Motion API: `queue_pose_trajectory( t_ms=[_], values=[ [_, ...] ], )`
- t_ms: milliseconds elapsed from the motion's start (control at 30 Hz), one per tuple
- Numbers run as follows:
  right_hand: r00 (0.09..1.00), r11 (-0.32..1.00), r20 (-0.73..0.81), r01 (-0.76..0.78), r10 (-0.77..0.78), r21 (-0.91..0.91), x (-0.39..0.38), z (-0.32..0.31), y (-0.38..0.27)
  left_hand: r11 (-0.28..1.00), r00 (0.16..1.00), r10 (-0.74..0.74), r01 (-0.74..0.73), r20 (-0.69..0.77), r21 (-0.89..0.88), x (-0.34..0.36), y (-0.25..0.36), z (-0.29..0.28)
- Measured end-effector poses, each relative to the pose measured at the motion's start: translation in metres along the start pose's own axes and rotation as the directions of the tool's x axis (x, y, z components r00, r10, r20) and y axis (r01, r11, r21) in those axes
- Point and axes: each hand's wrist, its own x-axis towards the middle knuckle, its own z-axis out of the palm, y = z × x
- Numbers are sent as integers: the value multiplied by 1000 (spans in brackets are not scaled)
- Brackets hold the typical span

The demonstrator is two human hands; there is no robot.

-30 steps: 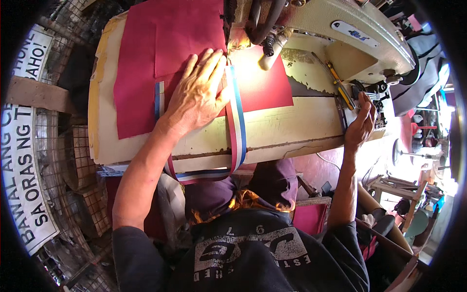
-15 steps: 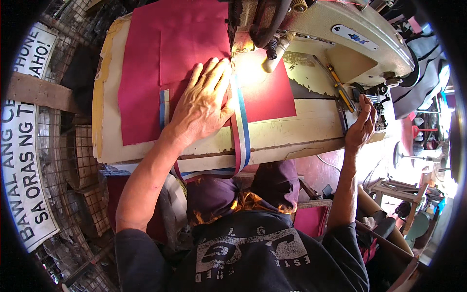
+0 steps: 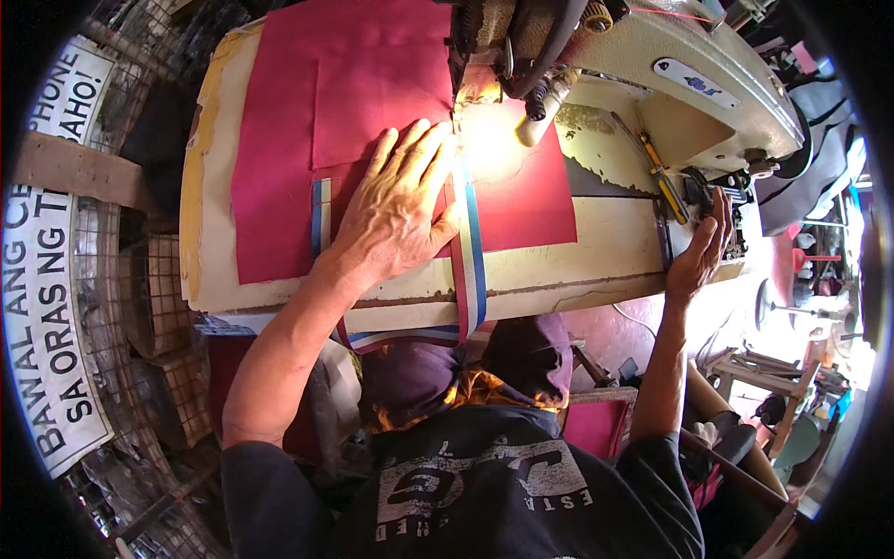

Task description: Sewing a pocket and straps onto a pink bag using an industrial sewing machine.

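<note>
Fingers spread, my left hand [image 3: 396, 205] lies flat on a dark red cloth [image 3: 279, 177] on the sewing machine's bed. Its fingertips are close to the needle area, where a lamp glares and hides detail. Beside my thumb runs a striped webbing strap [image 3: 473, 256] in red, white and blue; it hangs over the front edge and loops back to the left. A second strip of this webbing [image 3: 321, 210] shows left of my wrist. My right hand [image 3: 703, 247], fingers stretched out, is at the right end of the bed, beside the sewing machine [image 3: 633, 56]. Nothing shows in it.
A yellow-and-black screwdriver [image 3: 663, 182] lies on the bed near my right hand. A small lamp [image 3: 540, 121] hangs by the needle. To the left stand a wire mesh [image 3: 107, 270] and a white sign [image 3: 56, 345]. A wooden stand [image 3: 764, 368] is at the right.
The whole view has shifted a little, with the machine now slightly lower and further right. Both hands keep nearly the same places on the bed.
</note>
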Motion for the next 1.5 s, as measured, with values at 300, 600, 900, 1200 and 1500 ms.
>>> queue_pose_trajectory(
  t_ms=[300, 600, 900, 1200, 1500],
  values=[
    [998, 995, 7, -65, 64, 70, -1, -1, 4, 1000, 1000, 7, -7, 21, -8, 9, -15, 5],
    [997, 995, 17, -73, 72, 65, -3, -4, 1, 999, 999, 27, -27, 17, -30, 13, -18, 6],
    [999, 998, 7, -47, 47, 38, -1, -3, 0, 999, 1000, 9, -8, 10, -53, 14, -20, 7],
    [996, 993, 19, -87, 86, 81, -3, -2, 7, 998, 999, 19, -18, 28, -60, 13, -21, 4],
    [998, 999, 19, -52, 52, 17, -3, -3, 5, 998, 994, -29, 35, 106, -59, 16, -20, 2]
  ],
)
